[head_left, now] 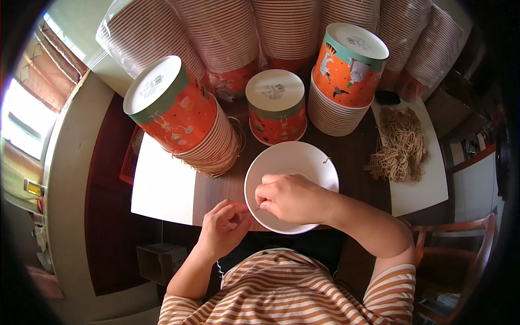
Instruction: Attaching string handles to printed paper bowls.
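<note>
A white-lined paper bucket (292, 154) stands open end up at the table's near edge. A short brown cord end (327, 160) sticks out of its inner right wall. My right hand (292, 197) reaches inside, closed in a pinch at the inner left wall. Between its fingertips shows a small piece of what looks like brown cord (258, 209). My left hand (223, 225) is outside the same wall, fingers curled and closed against it near the rim. What those fingertips hold, if anything, I cannot make out.
Upside-down orange bucket stacks stand left (179, 119) and right (346, 70), with a single upturned bucket (276, 108) between. Plastic-wrapped stacks (216, 38) line the back. A heap of brown cords (401, 146) lies on the right white board (420, 189). A wooden chair (455, 244) stands right.
</note>
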Available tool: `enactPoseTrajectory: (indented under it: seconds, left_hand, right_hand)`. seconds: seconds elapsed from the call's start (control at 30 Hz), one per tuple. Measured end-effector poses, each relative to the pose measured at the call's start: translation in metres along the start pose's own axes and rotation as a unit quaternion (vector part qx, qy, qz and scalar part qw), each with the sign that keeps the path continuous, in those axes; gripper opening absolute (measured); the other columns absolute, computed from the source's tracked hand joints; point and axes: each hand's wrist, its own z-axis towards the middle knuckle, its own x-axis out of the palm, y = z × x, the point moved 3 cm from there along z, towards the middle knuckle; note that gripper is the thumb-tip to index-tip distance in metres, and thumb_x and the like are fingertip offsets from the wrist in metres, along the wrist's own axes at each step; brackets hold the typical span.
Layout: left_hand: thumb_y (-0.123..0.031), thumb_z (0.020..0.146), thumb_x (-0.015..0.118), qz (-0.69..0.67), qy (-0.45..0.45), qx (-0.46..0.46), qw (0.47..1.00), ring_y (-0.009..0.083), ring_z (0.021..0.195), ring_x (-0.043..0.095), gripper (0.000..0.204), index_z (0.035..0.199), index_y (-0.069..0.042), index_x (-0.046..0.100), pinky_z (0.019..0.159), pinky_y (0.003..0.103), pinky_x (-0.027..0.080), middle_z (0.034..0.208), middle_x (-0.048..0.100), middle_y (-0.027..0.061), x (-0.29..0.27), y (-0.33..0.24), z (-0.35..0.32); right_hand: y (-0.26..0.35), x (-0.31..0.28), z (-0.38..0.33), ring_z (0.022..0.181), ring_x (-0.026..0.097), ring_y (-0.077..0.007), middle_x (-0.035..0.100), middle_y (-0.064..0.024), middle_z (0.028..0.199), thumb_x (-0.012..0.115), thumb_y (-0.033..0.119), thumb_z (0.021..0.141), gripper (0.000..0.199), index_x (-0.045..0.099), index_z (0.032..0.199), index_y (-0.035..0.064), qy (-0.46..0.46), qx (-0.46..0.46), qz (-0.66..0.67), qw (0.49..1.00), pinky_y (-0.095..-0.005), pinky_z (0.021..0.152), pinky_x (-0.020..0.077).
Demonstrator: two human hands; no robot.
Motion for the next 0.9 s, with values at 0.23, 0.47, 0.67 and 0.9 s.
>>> enactPoseTrajectory:
  seconds: [0.23,0.47,0.67,0.9]
  left_hand:
    - [-0.001,0.077,0.07,0.003,0.001,0.003,1.0,0.0145,0.065,0.06,0.02,0.096,0.002,0.066,0.057,0.024,0.048,0.086,0.062,0.0094,-0.0003,-0.0004,0.0]
    - [-0.002,0.077,0.071,0.004,-0.002,0.013,1.0,0.0142,0.065,0.06,0.02,0.096,0.002,0.066,0.057,0.024,0.048,0.087,0.062,0.0092,-0.0004,-0.0021,0.0006]
    - [-0.002,0.077,0.071,-0.001,-0.001,0.015,1.0,0.0148,0.065,0.06,0.021,0.097,0.002,0.066,0.058,0.024,0.048,0.087,0.062,0.0093,-0.0008,-0.0018,-0.0007]
    - [0.002,0.074,0.071,-0.004,-0.011,-0.001,1.0,0.0118,0.066,0.057,0.019,0.093,0.0,0.066,0.06,0.024,0.048,0.086,0.064,0.0071,-0.0005,-0.0051,-0.0019]
  right_hand:
    - [0.002,0.0011,0.0021,0.087,0.063,-0.0328,0.061,-0.0148,0.091,0.058,0.016,0.087,0.012,0.064,0.087,0.0055,0.024,0.014,-0.006,1.0,-0.0416,0.078,0.0507]
    - [0.0027,-0.0007,0.0006,0.087,0.064,-0.0329,0.062,-0.0149,0.093,0.059,0.016,0.086,0.012,0.065,0.088,0.0059,0.02,0.001,-0.025,0.999,-0.0416,0.078,0.051]
    - [0.0059,-0.0018,-0.0008,0.085,0.063,-0.0315,0.061,-0.0122,0.09,0.06,0.015,0.085,0.009,0.064,0.087,0.0074,0.018,-0.005,-0.033,0.999,-0.041,0.076,0.0501]
    - [0.0089,-0.0019,0.0013,0.087,0.064,-0.0328,0.062,-0.0157,0.091,0.059,0.016,0.085,0.013,0.066,0.089,0.0058,0.008,-0.014,-0.045,0.999,-0.0415,0.077,0.0513]
